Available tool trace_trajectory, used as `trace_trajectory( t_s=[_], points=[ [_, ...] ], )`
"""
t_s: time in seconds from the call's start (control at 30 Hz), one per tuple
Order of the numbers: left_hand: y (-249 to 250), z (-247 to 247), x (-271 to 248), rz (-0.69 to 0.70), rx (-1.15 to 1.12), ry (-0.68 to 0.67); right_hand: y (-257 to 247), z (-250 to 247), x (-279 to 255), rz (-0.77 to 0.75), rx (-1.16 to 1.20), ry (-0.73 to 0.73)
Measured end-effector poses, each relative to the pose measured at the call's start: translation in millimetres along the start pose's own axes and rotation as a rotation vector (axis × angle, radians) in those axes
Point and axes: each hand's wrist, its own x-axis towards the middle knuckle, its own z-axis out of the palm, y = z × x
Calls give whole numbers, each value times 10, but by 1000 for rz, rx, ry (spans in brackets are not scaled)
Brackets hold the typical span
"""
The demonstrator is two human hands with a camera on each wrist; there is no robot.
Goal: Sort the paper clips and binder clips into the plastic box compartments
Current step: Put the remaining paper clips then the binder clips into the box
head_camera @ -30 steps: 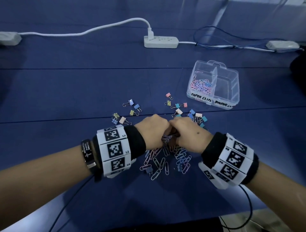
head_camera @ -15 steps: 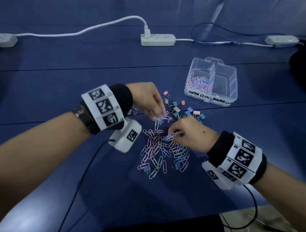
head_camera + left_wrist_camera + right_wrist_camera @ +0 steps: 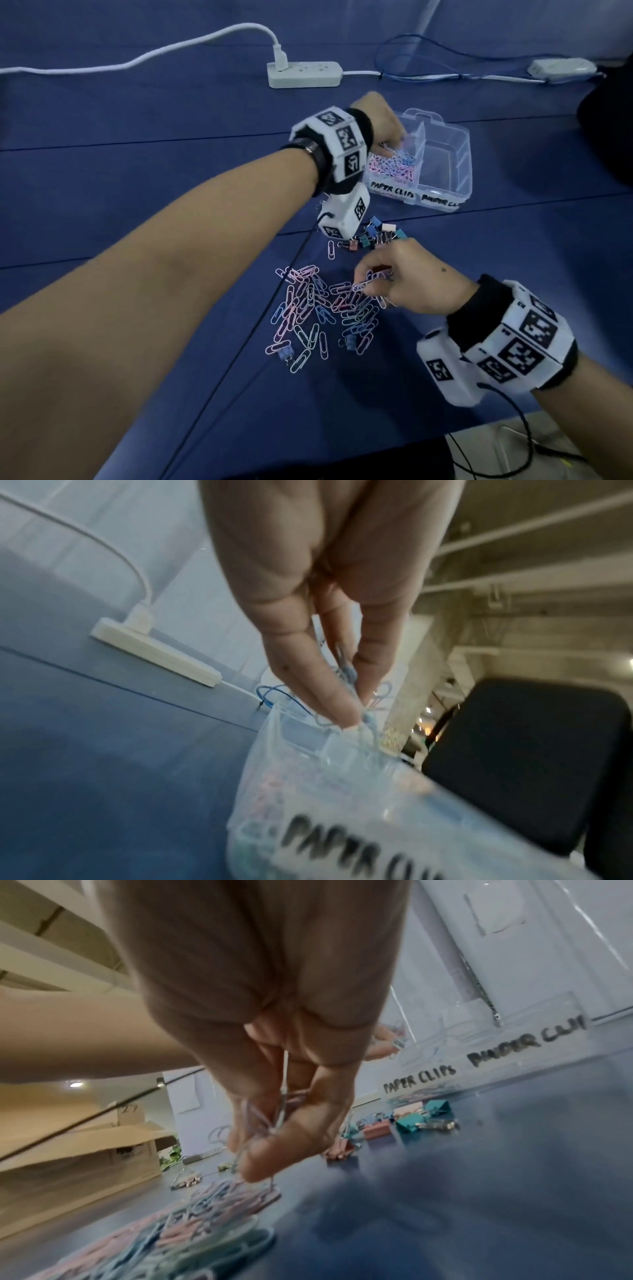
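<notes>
**Fingers of both hands pinching paper clips; left over box, right at pile**

Fingers (image 3: 329, 696) of the left hand (image 3: 380, 120) are drawn together around a small bunch of blue and pale paper clips (image 3: 349, 674), held just above the left compartment of the clear plastic box (image 3: 445, 161). That compartment, marked "PAPER CLIPS" on its front wall, already contains a heap of pink, blue and white clips (image 3: 394, 168). The right compartment carries a second handwritten label, which reads roughly "BINDER CLIPS" in the right wrist view; whether it holds anything cannot be told.

Right hand (image 3: 411, 284) is low over the desk (image 3: 137, 137), its thumb and fingers (image 3: 284, 1139) closed on several pink and white clips (image 3: 370, 279) at the right-hand edge of the loose pile (image 3: 318, 315). The pile lies spread on the blue desk surface in front of the box, well apart from it. Two blue binder clips (image 3: 286, 353) lie mixed into the near edge of the pile.

A cluster of binder clips (image 3: 373, 236) in teal, pink, blue and white sits between the pile and the box, just beyond the right hand's knuckles.

Background: a white power strip (image 3: 305, 73) with a plugged-in white cable lies at the far side of the desk. Both wrists carry marker-covered bands.
</notes>
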Motion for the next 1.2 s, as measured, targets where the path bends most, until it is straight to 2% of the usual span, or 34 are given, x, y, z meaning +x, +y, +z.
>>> trace_trajectory(
  t_s=[0.13, 0.23, 0.3, 0.43, 0.53, 0.6, 0.73, 0.8, 0.87, 0.97, 1.07, 1.2],
  points=[
    [-40, 183, 76, 104, 278, 21, 40, -76, -24, 7, 28, 67],
    [-49, 203, 82, 186, 328, 12, 44, -189, -28, 8, 43, 119],
    [-61, 193, 97, 209, 333, 12, 23, -299, -27, -8, 63, 168],
    [-133, 174, 130, 209, 271, 109, 1, -542, -17, -45, 179, 245],
    [-154, 151, 98, 197, 243, 82, 24, -709, 17, -49, 255, 293],
    [-170, 108, 64, 186, 209, 43, 53, -803, 82, -23, 320, 330],
    [-196, -112, -119, 182, 136, 60, 209, -969, 405, 78, 422, 457],
    [-242, -255, -312, 194, 195, 46, 315, -1030, 621, 127, 418, 543],
    [-333, -378, -583, 196, 391, -17, 382, -1066, 818, 166, 398, 589],
    [-481, -455, -1042, 92, 629, -244, 402, -1070, 1015, 204, 377, 611],
    [-645, -404, -1382, -31, 720, -448, 418, -1054, 1108, 224, 371, 608],
    [-837, -286, -1600, -39, 798, -533, 437, -1008, 1127, 179, 315, 582]
  ],
)
